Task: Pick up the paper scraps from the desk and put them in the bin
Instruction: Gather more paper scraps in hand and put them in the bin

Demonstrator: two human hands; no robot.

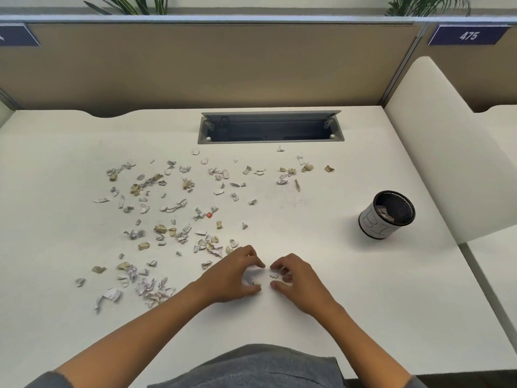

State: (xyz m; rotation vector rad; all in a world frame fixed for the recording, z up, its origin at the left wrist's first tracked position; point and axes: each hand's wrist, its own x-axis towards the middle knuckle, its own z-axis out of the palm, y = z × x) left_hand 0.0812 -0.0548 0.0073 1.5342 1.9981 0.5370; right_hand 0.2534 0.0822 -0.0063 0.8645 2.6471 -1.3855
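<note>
Left hand point(233, 277) low on the desk point(335, 317), well left of the bin point(387, 214), fingers and thumb curled around a few white scraps point(251, 280). Right hand point(293, 278) just beside it, nearer the bin, fingers bent over small scraps point(274, 275); grip impossible to tell. Paper scraps point(173, 205) scattered far left of the bin. Crumpled paper point(384, 212) inside the bin. Cable tray point(270, 127) beyond.

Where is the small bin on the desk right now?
In the head view, the bin stands upright on the right side of the desk, beyond the right hand, near the white side panel.
</note>
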